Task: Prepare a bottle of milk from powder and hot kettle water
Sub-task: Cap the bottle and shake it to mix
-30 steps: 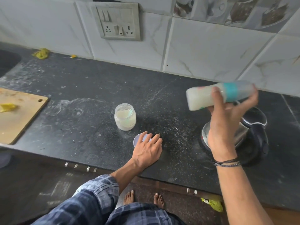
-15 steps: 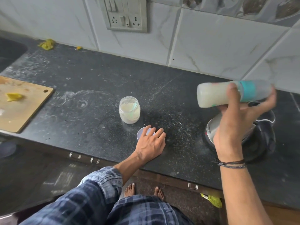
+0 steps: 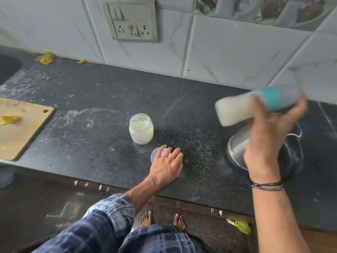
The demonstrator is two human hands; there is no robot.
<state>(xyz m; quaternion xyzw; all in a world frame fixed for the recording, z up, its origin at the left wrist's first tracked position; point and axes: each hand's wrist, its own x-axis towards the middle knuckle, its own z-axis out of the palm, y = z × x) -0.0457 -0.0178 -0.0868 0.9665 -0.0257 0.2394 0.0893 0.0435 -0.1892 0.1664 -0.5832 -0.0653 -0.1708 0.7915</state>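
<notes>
Gripping milk-filled bottle, rt hand

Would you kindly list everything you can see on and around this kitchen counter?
bottle: one, milky white with a teal band, held on its side above the kettle, blurred
jar: one, clear with white powder, open, mid-counter
lid: one, pale bluish, on the counter, partly under the left fingers
kettle: one, steel and black, right side of the counter
cutting board: one, wooden, left edge
yellow scraps: three, one on the board, two by the wall
socket panel: one, grey, on the wall tiles
counter: one, black, speckled
left hand: rests on the counter
right hand: grips the bottle
feet: two, bare, on the floor
</notes>
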